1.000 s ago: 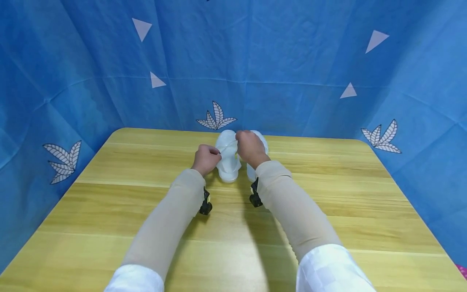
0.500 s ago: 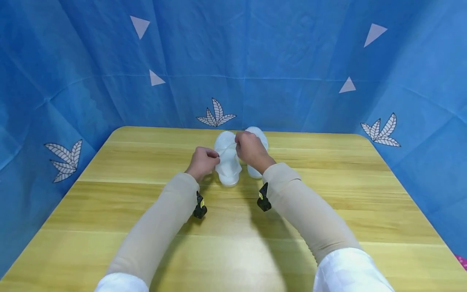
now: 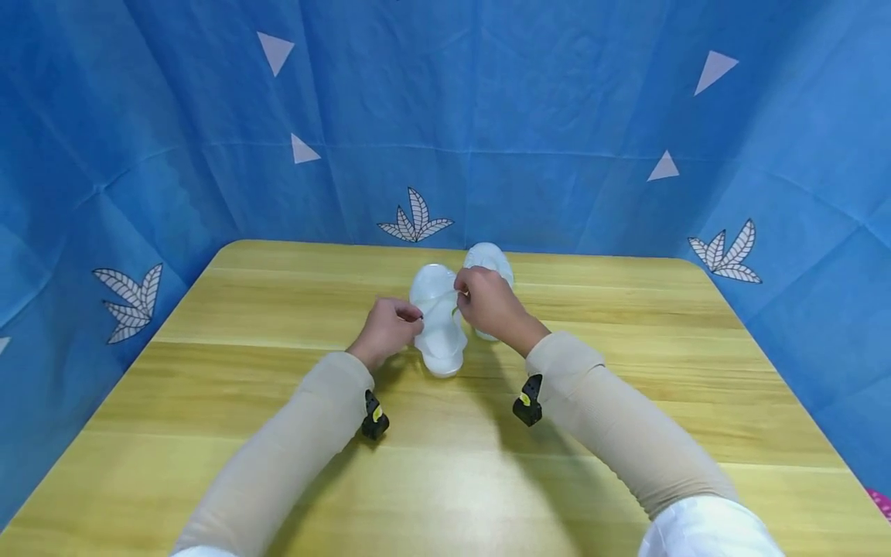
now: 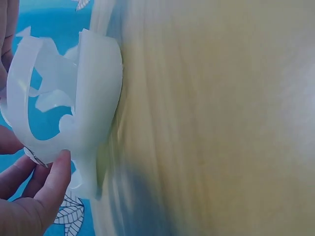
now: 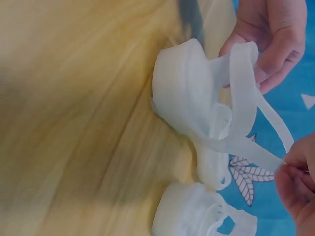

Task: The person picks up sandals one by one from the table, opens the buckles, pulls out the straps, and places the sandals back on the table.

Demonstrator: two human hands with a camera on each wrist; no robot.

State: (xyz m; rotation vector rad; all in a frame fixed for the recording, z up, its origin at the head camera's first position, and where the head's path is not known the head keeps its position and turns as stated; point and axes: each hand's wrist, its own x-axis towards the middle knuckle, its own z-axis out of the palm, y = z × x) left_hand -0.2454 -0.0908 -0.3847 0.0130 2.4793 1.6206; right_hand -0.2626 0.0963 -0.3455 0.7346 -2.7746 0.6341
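A translucent white sandal [image 3: 443, 360] stands on the table, its straps raised in loops. My left hand [image 3: 386, 329] pinches the sandal's side strap at its left edge; a small dark-edged piece [image 4: 35, 157] shows by those fingertips in the left wrist view. With thumb and fingers, my right hand [image 3: 490, 302] pinches the end of a thin strap [image 5: 266, 157] and holds it stretched off the sandal's other side. Just behind my right hand lies a second, matching sandal [image 3: 489, 259], partly hidden by it.
The wooden table [image 3: 445, 456] has its far edge just behind the sandals. A blue curtain [image 3: 557, 116] with leaf and triangle prints hangs behind and at both sides. Each wrist wears a small black camera [image 3: 529, 401].
The held sandal has moved toward me along with both hands, and now sits nearer than the second sandal. My forearms have spread apart. Both pinches have stayed on.
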